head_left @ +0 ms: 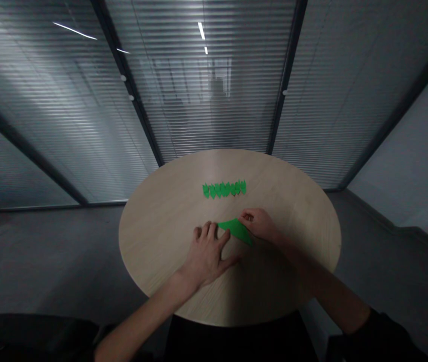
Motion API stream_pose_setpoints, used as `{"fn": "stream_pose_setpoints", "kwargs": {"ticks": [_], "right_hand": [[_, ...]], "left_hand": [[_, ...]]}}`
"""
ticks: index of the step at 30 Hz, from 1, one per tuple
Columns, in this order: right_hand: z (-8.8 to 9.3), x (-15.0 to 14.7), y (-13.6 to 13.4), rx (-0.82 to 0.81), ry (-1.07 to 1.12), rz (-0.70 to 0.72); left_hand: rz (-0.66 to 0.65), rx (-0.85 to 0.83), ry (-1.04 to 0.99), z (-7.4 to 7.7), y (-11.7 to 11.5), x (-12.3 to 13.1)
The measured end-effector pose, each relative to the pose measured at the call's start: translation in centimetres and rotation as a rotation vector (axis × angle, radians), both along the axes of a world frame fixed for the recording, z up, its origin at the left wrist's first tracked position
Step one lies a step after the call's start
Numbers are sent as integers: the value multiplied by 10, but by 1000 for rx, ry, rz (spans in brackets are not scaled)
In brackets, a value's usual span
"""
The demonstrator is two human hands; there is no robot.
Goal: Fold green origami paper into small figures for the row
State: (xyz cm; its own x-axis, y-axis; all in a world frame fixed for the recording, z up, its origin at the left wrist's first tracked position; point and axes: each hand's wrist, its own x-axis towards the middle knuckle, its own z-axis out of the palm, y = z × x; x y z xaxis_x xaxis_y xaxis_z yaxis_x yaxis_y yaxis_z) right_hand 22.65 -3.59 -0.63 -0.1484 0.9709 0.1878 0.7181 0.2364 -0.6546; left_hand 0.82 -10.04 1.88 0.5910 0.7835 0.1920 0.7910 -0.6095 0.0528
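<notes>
A green paper triangle (237,229) lies flat on the round wooden table (161,226) near its middle. My left hand (208,254) rests open on the table, its fingertips pressing the triangle's left corner. My right hand (259,224) is curled, with fingers pinched at the paper's upper right edge. Farther back sits a row of several small folded green paper pieces (224,189).
Glass walls with horizontal blinds (214,90) and dark frames stand behind the table. Grey floor (48,251) surrounds it. The table's near edge meets my dark clothing (236,342).
</notes>
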Motion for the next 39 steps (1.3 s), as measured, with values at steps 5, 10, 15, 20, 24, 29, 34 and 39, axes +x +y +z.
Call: {"fn": "stream_pose_setpoints", "kwargs": {"ticks": [5, 10, 15, 20, 24, 29, 34, 39], "right_hand": [[-1, 0, 0, 3, 11, 2], [0, -1, -1, 4, 12, 13], [0, -1, 0, 7, 4, 5], [0, -1, 0, 13, -3, 7], [0, -1, 0, 9, 3, 4], [-1, 0, 0, -2, 5, 7], [-2, 1, 1, 4, 7, 6], [-2, 1, 1, 8, 20, 2]], "left_hand": [[-174, -41, -44, -2, 6, 0], [-200, -91, -36, 0, 6, 1], [-211, -95, 4, 3, -2, 3], [-180, -122, -11, 4, -7, 6], [-192, -110, -31, 4, -7, 9], [-257, -112, -35, 4, -10, 18], [-231, -105, -25, 4, -13, 25], [-255, -73, -13, 2, -16, 24]]}}
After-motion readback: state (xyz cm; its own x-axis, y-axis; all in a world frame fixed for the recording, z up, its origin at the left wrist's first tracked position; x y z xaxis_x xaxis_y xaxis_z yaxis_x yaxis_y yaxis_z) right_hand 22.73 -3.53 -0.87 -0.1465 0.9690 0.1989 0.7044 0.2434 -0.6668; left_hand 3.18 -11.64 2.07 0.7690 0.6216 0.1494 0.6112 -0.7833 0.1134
